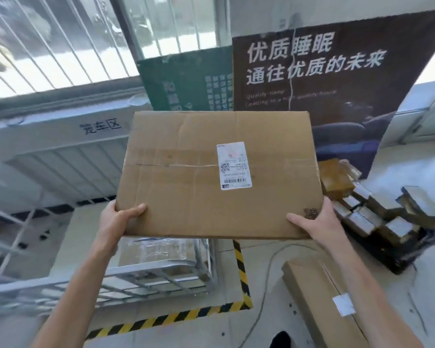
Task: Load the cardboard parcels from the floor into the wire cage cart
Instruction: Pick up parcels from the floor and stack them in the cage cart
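A large flat cardboard parcel with a white shipping label is held up in the air in front of me. My left hand grips its near left corner and my right hand grips its near right corner. Below and to the left stands the wire cage cart, its near mesh wall low in view. Inside it lie a flat cardboard parcel and a plastic-wrapped parcel. Another long cardboard parcel lies on the floor at the lower right.
A heap of small taped parcels sits on the floor to the right. Yellow-black hazard tape marks the cart's bay. A dark poster board and a green board lean against the barred window behind. A thin cable runs across the floor.
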Demonstrator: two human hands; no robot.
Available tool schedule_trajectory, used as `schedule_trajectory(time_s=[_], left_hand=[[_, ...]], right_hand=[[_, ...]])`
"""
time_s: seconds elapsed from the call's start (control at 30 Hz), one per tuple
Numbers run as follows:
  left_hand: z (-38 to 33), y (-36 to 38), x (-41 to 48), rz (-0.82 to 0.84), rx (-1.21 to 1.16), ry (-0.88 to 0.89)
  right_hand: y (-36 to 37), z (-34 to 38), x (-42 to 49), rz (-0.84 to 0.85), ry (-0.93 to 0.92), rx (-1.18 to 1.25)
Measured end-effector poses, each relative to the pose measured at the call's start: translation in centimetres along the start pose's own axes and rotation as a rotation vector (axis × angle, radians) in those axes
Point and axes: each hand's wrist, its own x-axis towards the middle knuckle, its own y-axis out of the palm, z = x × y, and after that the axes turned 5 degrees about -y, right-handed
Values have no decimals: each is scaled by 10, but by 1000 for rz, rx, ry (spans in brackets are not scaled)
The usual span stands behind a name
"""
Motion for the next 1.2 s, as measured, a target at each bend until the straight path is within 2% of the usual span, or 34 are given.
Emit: schedule_trajectory(time_s=[0.27,0.5,0.83,1.2], left_hand=[[21,-194,18,-157,-76,-25],[39,-285,46,-227,-84,-29],[52,-319,116,-233,-90,-95],[47,-294,295,-210,9,-164]], right_hand=[[165,98,-37,147,-156,14],[254,151,-53,174,-205,16],[323,187,-20,185,-170,-73],[422,206,118,228,-95,-150]])
